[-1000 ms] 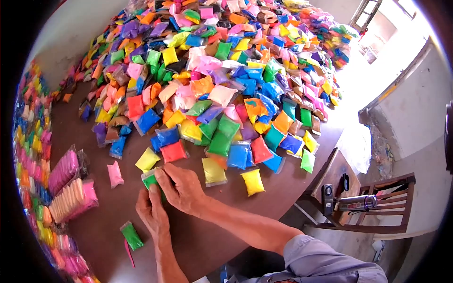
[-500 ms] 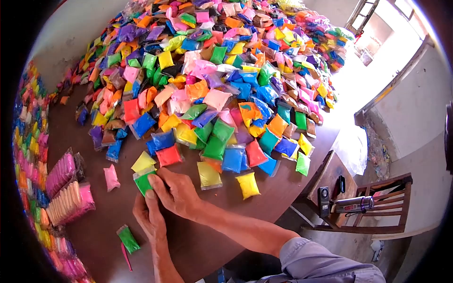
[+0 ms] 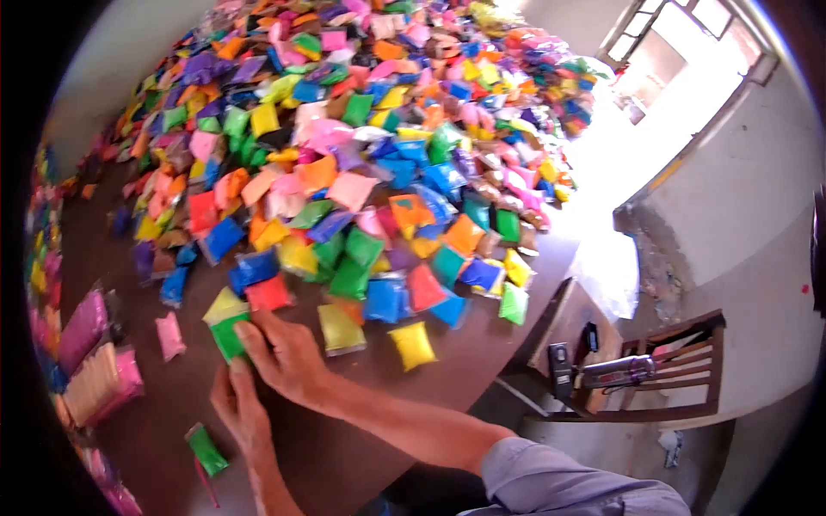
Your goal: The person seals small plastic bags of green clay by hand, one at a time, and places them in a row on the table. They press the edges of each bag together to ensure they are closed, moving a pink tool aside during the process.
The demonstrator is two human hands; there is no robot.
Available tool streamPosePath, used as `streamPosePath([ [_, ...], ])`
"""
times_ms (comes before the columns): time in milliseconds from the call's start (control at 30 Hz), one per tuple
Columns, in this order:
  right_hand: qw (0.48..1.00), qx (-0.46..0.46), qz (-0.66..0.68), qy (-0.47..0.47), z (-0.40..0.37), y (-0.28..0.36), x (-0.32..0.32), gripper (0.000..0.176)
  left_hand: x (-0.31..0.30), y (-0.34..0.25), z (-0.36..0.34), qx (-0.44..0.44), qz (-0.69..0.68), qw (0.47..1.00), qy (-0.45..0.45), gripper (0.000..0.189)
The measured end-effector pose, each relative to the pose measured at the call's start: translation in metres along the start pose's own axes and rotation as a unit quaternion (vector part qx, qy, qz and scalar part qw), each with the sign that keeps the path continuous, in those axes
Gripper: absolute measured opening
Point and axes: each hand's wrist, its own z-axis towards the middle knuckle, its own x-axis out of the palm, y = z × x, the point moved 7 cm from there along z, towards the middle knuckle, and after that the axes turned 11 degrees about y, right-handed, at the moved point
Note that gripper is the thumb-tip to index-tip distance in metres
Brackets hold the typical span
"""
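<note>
A green packet (image 3: pixel 229 336) is held between both hands near the front of the brown table. My right hand (image 3: pixel 288 355) pinches its right edge, and my left hand (image 3: pixel 242 404) has thumb and fingers at its lower end. Just beyond it lies a pale yellow packet (image 3: pixel 225 306), partly overlapped by the green one. A red packet (image 3: pixel 269 294) rests past my right hand. Nearer the front edge, another green packet (image 3: pixel 206 449) lies beside a thin pink strip (image 3: pixel 207 483).
A large heap of coloured packets (image 3: pixel 353 172) covers the table's far side. Bundled pink packs (image 3: pixel 83 331) and a small pink packet (image 3: pixel 170 336) lie left. Right of the table stand a wooden chair (image 3: pixel 680 365), a metal flask (image 3: pixel 619 371) and a black device (image 3: pixel 560 370).
The whole view has shifted, so the table things and both hands appear further left. Both hands still hold the green packet, with the left fingertips now at its lower edge.
</note>
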Motion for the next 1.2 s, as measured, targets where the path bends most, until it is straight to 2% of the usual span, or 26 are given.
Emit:
streamPosePath([
  [67, 1.0, 0.012, -0.005, 0.016, 0.0, -0.001, -0.002, 0.019, -0.003, 0.01, -0.001, 0.016, 0.051, 0.997, -0.051, 0.032],
  [200, 0.999, 0.014, 0.017, 0.034, -0.001, -0.002, 0.003, 0.019, 0.0, -0.003, 0.003, 0.026, 0.005, 0.999, -0.028, 0.035],
  [267, 0.999, 0.004, 0.019, 0.033, 0.0, -0.001, 0.003, 0.018, -0.005, 0.0, 0.004, 0.02, 0.077, 0.997, -0.014, 0.036],
  [333, 0.999, 0.001, 0.02, 0.028, 0.0, -0.001, 0.002, 0.018, 0.001, 0.002, 0.004, 0.03, 0.065, 0.997, -0.018, 0.036],
  [400, 0.999, -0.008, 0.017, 0.03, 0.0, -0.001, 0.003, 0.018, -0.002, 0.009, 0.003, 0.017, -0.004, 0.997, -0.077, 0.035],
  [533, 0.999, -0.002, 0.014, 0.043, -0.001, -0.003, 0.007, 0.018, -0.011, 0.028, 0.004, -0.019, -0.001, 1.0, -0.021, 0.035],
  [600, 0.998, 0.017, 0.026, 0.052, -0.001, -0.007, 0.008, 0.02, -0.009, 0.016, 0.005, 0.019, 0.04, 0.999, -0.017, 0.033],
  [667, 0.999, -0.032, -0.021, 0.008, -0.001, -0.002, 0.005, 0.022, -0.005, 0.001, 0.004, 0.03, 0.084, 0.995, -0.047, 0.032],
  [700, 0.999, -0.002, -0.031, 0.02, -0.003, -0.006, 0.004, 0.023, -0.005, 0.0, 0.0, 0.024, 0.104, 0.993, -0.055, 0.03],
  [733, 0.998, 0.043, -0.015, 0.045, -0.003, -0.01, 0.004, 0.021, -0.004, 0.005, -0.001, -0.006, 0.069, 0.996, -0.048, 0.024],
  [767, 0.999, 0.031, -0.014, 0.016, -0.002, -0.004, 0.001, 0.022, -0.001, -0.004, 0.0, -0.028, 0.02, 0.999, -0.039, 0.019],
  [800, 0.999, 0.026, -0.04, 0.023, -0.001, -0.002, 0.001, 0.022, -0.002, 0.002, 0.001, 0.011, 0.024, 0.997, -0.071, 0.016],
  [900, 0.999, 0.029, -0.013, 0.044, 0.002, 0.004, 0.001, 0.025, -0.004, -0.001, 0.001, -0.048, -0.022, 0.998, -0.031, 0.017],
  [967, 0.998, 0.02, -0.025, 0.049, 0.004, 0.006, 0.0, 0.023, -0.001, -0.008, 0.002, -0.032, -0.048, 0.998, -0.039, 0.021],
  [1100, 0.998, 0.048, -0.001, 0.046, 0.005, 0.002, -0.002, 0.016, -0.001, -0.005, 0.004, -0.053, -0.038, 0.998, -0.016, 0.024],
  [1200, 0.998, 0.031, -0.012, 0.045, 0.003, 0.0, -0.003, 0.014, 0.005, -0.012, 0.006, -0.04, -0.106, 0.993, -0.017, 0.027],
])
